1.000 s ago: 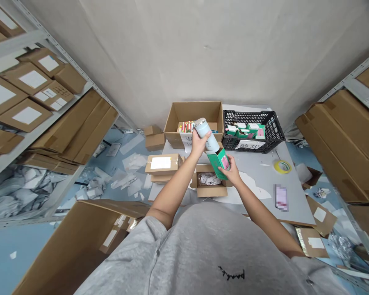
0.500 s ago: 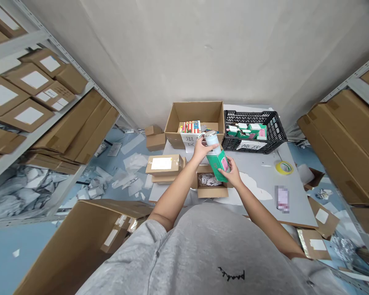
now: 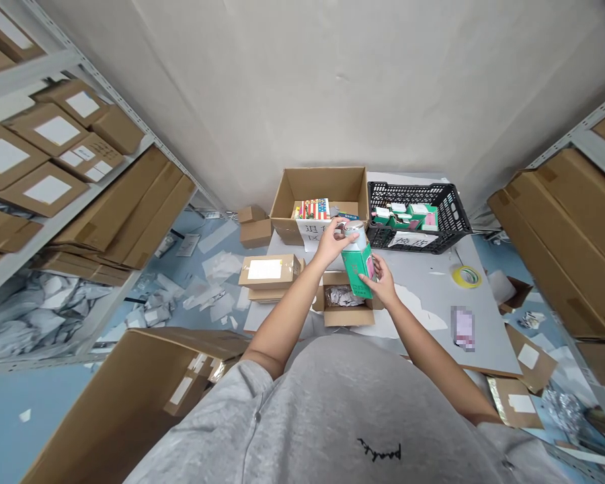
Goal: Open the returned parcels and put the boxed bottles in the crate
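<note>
My left hand (image 3: 333,240) is closed around the upper part of a pale blue, bottle-like cylinder (image 3: 355,235) with a silvery top. The cylinder's lower part is hidden inside a green box (image 3: 357,270) with a pink picture on one side. Gripping that box low on its right side is my right hand (image 3: 382,279). Beneath the green box stands an opened small carton (image 3: 350,316) with crumpled packing paper (image 3: 341,296) in it.
Behind are a large carton (image 3: 323,181) holding colourful packages and a black crate (image 3: 448,222) with several green boxes. Yellow tape (image 3: 466,276) lies on the table (image 3: 423,279) at right. Stacked cartons (image 3: 265,269) stand left. Shelves flank both sides; a big carton (image 3: 105,396) is lower left.
The cylinder has gone deeper into the green box, so less of it shows. The box has tilted more upright. Both hands keep their hold.
</note>
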The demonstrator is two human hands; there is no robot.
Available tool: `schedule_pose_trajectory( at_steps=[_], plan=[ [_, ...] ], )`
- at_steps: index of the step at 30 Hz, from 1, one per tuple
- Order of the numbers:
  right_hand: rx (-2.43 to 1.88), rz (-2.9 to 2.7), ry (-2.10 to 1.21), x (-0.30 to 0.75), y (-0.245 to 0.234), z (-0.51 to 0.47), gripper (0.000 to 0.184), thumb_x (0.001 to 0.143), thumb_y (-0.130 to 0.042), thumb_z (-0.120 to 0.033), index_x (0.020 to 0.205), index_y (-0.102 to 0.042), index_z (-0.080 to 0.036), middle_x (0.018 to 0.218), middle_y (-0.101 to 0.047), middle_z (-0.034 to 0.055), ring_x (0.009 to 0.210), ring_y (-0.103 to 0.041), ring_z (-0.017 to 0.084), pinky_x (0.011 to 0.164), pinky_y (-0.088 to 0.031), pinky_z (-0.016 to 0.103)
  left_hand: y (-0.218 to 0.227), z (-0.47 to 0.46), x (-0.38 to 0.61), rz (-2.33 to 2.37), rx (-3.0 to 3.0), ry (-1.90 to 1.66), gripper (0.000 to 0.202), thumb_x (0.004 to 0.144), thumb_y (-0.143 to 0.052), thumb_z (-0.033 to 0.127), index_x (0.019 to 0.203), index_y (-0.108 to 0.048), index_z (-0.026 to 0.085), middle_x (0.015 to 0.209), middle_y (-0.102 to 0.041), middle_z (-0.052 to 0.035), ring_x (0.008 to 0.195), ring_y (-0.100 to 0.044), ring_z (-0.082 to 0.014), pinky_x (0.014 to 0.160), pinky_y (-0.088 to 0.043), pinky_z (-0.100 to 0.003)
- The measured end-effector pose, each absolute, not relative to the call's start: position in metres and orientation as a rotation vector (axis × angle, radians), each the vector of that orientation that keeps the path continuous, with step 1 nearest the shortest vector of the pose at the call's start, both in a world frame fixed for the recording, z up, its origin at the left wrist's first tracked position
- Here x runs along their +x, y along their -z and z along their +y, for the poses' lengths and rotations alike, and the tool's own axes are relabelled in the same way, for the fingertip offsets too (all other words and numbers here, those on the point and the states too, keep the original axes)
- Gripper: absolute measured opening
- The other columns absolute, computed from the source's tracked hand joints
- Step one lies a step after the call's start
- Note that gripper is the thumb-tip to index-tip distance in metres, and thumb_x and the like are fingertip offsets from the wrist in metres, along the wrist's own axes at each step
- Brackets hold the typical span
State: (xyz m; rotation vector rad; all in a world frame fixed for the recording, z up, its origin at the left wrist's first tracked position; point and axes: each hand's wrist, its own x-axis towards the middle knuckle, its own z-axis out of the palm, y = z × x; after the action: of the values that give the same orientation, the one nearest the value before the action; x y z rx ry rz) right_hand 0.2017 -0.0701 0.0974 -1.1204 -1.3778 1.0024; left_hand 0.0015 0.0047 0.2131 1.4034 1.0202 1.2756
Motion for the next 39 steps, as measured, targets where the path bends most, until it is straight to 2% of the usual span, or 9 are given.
schedule_pose_trajectory(
  at_steps=[4,8,12,15,20,24,27,31,39],
  plan=[
    [-1.112,-1.379,-0.968,0.200,-0.103,-0.068,0.082,0.076,-0.085,-0.054,0.146,-0.051,-0.027,0.148,-0.059,0.0131,0.137,-0.057,0.032,0.119,-0.044,0.053,-0.207,0.001,0.005,1.163,1.572,-1.279,0.038,0.087,-0.077,0.056,0.097,-0.073,0.020,0.107,-0.069,-0.0063,0.091,-0.068,-0.0180,0.088,-0.056,-0.033],
    [-1.098,-1.389,-0.954,0.198,-0.109,-0.066,0.080,0.076,-0.085,-0.053,0.145,-0.053,-0.026,0.147,-0.060,0.0125,0.137,-0.057,0.032,0.120,-0.043,0.053,-0.200,-0.005,0.009,1.184,1.787,-1.231,0.038,0.098,-0.063,0.054,0.085,-0.077,0.021,0.109,-0.067,-0.0079,0.111,-0.065,-0.0227,0.107,-0.049,-0.040],
    [-1.090,-1.380,-0.974,0.197,-0.111,-0.066,0.079,0.075,-0.086,-0.052,0.142,-0.053,-0.027,0.146,-0.060,0.0121,0.136,-0.058,0.032,0.120,-0.043,0.052,-0.199,-0.005,0.004,1.131,1.894,-1.218,0.030,0.097,-0.067,0.051,0.096,-0.078,0.022,0.116,-0.064,-0.0083,0.119,-0.062,-0.0245,0.112,-0.046,-0.043],
    [-1.086,-1.353,-1.015,0.200,-0.110,-0.066,0.082,0.073,-0.088,-0.054,0.142,-0.050,-0.029,0.146,-0.059,0.0127,0.136,-0.058,0.032,0.119,-0.044,0.051,-0.201,-0.004,-0.005,1.065,1.845,-1.239,0.031,0.097,-0.068,0.050,0.111,-0.075,0.023,0.119,-0.062,-0.0092,0.115,-0.064,-0.0229,0.104,-0.052,-0.040],
    [-1.097,-1.291,-1.070,0.205,-0.111,-0.064,0.085,0.072,-0.087,-0.057,0.142,-0.045,-0.031,0.145,-0.059,0.0137,0.132,-0.060,0.032,0.114,-0.048,0.051,-0.206,-0.004,-0.012,0.972,1.790,-1.240,0.032,0.097,-0.068,0.049,0.113,-0.073,0.022,0.124,-0.061,-0.0110,0.116,-0.065,-0.0228,0.095,-0.057,-0.037],
    [-1.090,-1.318,-1.028,0.204,-0.115,-0.064,0.084,0.073,-0.087,-0.057,0.141,-0.046,-0.030,0.146,-0.058,0.0135,0.135,-0.058,0.031,0.116,-0.046,0.050,-0.219,-0.006,-0.013,0.945,1.935,-1.118,0.027,0.100,-0.064,0.045,0.110,-0.076,0.023,0.119,-0.066,-0.0099,0.117,-0.065,-0.0240,0.105,-0.052,-0.041],
    [-1.078,-1.356,-1.022,0.201,-0.118,-0.065,0.084,0.073,-0.086,-0.058,0.141,-0.046,-0.030,0.146,-0.058,0.0139,0.136,-0.057,0.032,0.117,-0.045,0.052,-0.231,-0.007,-0.014,0.974,2.008,-1.092,0.024,0.096,-0.069,0.045,0.111,-0.077,0.027,0.135,-0.063,-0.0098,0.134,-0.056,-0.0275,0.116,-0.043,-0.046],
    [-1.083,-1.377,-1.047,0.199,-0.120,-0.065,0.086,0.074,-0.085,-0.062,0.144,-0.045,-0.031,0.147,-0.057,0.0141,0.136,-0.058,0.033,0.116,-0.045,0.053,-0.241,-0.006,-0.015,0.970,1.939,-1.125,0.052,0.088,-0.078,0.047,0.138,-0.065,0.034,0.154,-0.052,-0.0082,0.147,-0.045,-0.0290,0.119,-0.040,-0.047],
    [-1.081,-1.332,-1.015,0.202,-0.116,-0.063,0.085,0.076,-0.083,-0.060,0.145,-0.043,-0.029,0.146,-0.058,0.0147,0.134,-0.059,0.032,0.114,-0.047,0.051,-0.241,-0.010,-0.016,0.954,2.055,-1.015,0.033,0.099,-0.065,0.041,0.129,-0.073,0.031,0.122,-0.071,-0.0072,0.120,-0.062,-0.0260,0.110,-0.047,-0.045]
  ],
)
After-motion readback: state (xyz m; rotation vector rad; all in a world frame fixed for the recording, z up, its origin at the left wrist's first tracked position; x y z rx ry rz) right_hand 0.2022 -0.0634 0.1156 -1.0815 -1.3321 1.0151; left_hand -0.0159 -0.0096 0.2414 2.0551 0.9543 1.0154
